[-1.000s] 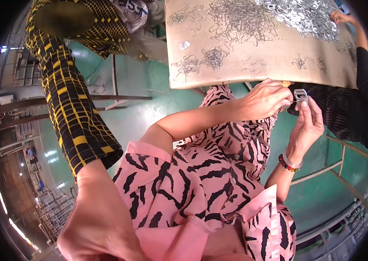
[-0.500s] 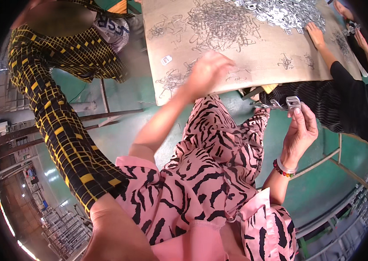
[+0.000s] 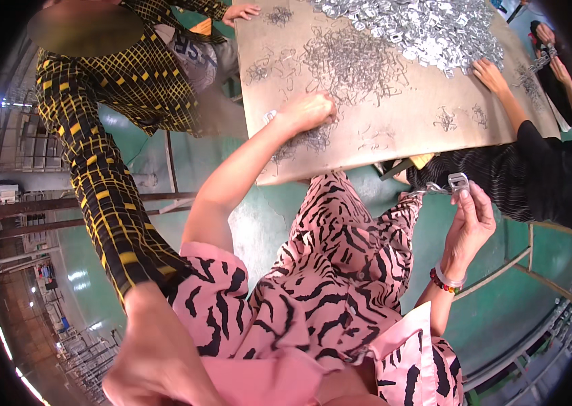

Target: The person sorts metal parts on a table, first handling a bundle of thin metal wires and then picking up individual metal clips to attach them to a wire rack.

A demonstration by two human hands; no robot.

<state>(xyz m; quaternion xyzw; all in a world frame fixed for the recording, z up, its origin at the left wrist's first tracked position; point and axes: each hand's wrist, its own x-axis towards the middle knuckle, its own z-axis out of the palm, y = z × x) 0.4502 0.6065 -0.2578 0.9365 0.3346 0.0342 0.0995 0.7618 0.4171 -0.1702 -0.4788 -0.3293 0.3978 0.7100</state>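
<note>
My left hand (image 3: 310,111) is down on the table with its fingers curled together beside a small pile of bent wire pieces (image 3: 314,140). What its fingers pinch, if anything, is hidden. Raised off the table's near edge at the right, my right hand (image 3: 469,220) grips a silver metal buckle (image 3: 458,181) between thumb and fingers. More linked metal pieces (image 3: 431,188) trail leftward from that buckle. A lone pale metal buckle (image 3: 270,116) lies by my left forearm.
The brown-topped table (image 3: 428,139) bears a wide heap of wire pieces (image 3: 354,64) and a big heap of silver buckles (image 3: 428,34). A person in a checked sleeve (image 3: 90,176) reaches close at my left. Another person's hand (image 3: 490,76) touches the buckle heap.
My left hand has come down onto the table beside the wire pieces, and its fingers have curled in. My right hand still holds the buckle. At the far left, another person's hand now rests on the table.
</note>
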